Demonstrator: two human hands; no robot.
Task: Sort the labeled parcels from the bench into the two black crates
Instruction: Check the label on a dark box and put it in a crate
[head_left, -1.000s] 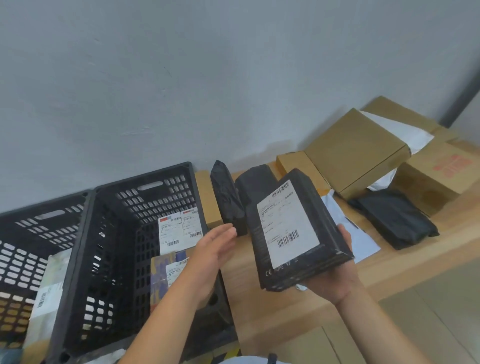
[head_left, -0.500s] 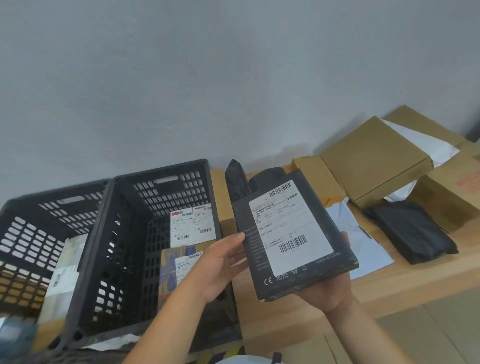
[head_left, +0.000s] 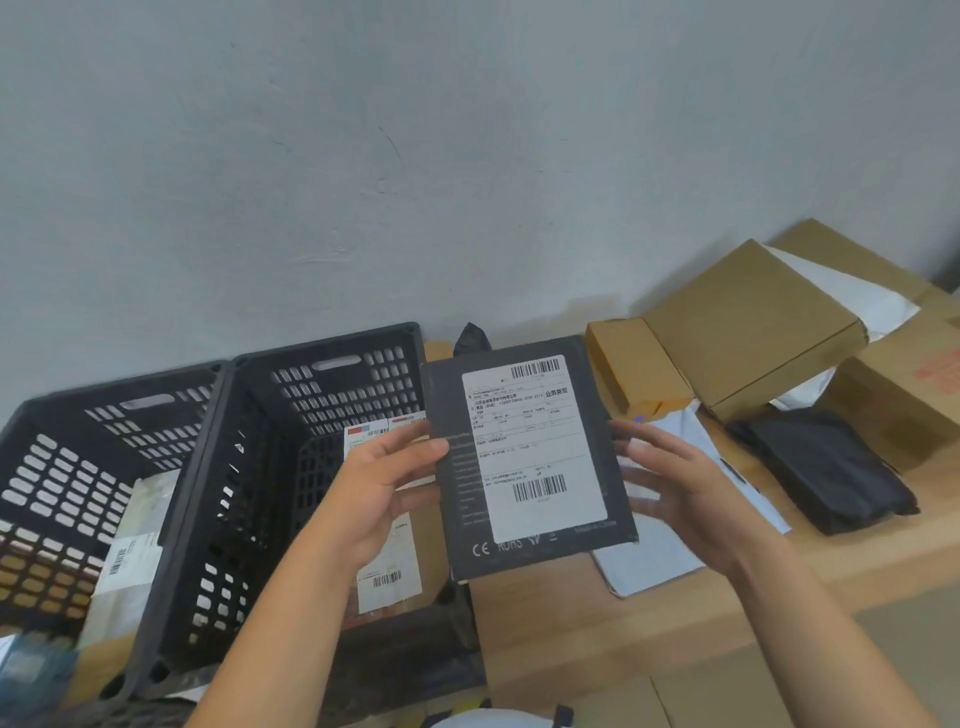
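Observation:
I hold a flat black box with a white barcode label upright above the bench edge. My left hand grips its left edge, thumb on the front. My right hand is beside the box's right edge, fingers spread, fingertips just off it. Two black slotted crates stand to the left: the right crate holds labeled parcels, and the left crate holds a pale labeled parcel.
The wooden bench carries a white mailer, a black pouch, a small brown box, a large brown box and a red-printed carton. A black wrapped parcel peeks out behind the held box.
The black box has moved left and turned upright. My left hand has taken hold of its left edge, and my right hand has come off its underside.

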